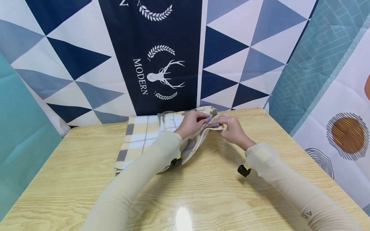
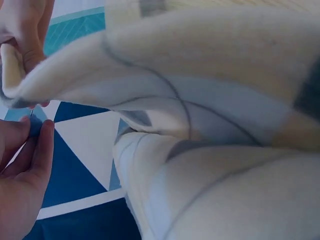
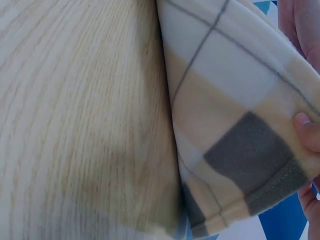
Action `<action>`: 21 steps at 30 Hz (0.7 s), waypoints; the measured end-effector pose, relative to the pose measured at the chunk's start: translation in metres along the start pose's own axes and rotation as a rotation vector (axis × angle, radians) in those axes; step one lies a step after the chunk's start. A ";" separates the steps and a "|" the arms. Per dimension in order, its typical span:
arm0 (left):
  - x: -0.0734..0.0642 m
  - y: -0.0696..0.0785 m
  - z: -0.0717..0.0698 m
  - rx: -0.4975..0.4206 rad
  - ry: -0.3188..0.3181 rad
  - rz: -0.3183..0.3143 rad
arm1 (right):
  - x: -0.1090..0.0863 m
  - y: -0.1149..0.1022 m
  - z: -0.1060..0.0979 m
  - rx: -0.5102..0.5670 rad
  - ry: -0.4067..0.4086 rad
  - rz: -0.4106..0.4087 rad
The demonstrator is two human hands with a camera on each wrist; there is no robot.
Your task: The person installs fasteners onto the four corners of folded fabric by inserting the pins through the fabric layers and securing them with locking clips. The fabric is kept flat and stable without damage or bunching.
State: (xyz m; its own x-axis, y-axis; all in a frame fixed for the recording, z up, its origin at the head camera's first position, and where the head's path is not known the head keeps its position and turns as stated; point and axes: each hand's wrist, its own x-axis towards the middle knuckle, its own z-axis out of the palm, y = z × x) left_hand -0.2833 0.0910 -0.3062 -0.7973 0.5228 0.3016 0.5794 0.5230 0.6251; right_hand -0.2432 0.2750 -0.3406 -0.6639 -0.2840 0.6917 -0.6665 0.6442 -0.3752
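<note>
A plaid fleece blanket in cream, white and grey lies folded at the back of the table, its right end lifted. My left hand pinches a small blue-headed pin between thumb and fingertips. Its thin shaft points up at the blanket's edge in the left wrist view. From the right, my right hand grips the raised edge of the cloth, thumb on the outer face. In the right wrist view, the thumb presses near a grey square by a stitched hem.
The wooden table meets a patterned curtain behind the blanket. More hanging cloth closes off the right side, and a teal sheet the left. Small black devices hang at both wrists.
</note>
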 end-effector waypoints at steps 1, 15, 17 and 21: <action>-0.001 0.000 0.000 0.019 0.006 0.016 | 0.000 0.000 0.001 -0.001 0.005 -0.002; -0.021 -0.004 -0.002 0.160 0.022 0.183 | 0.002 -0.004 0.013 0.032 0.075 0.010; -0.023 -0.009 -0.006 0.095 0.007 0.119 | 0.002 -0.005 0.013 0.036 0.078 0.015; -0.034 -0.020 -0.032 0.003 0.027 0.000 | 0.005 -0.007 0.011 0.026 0.061 0.034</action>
State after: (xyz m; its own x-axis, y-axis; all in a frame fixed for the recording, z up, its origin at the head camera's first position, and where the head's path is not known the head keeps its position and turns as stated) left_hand -0.2736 0.0413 -0.3059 -0.8017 0.5043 0.3209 0.5798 0.5254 0.6228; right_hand -0.2450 0.2615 -0.3413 -0.6653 -0.2179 0.7141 -0.6529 0.6337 -0.4149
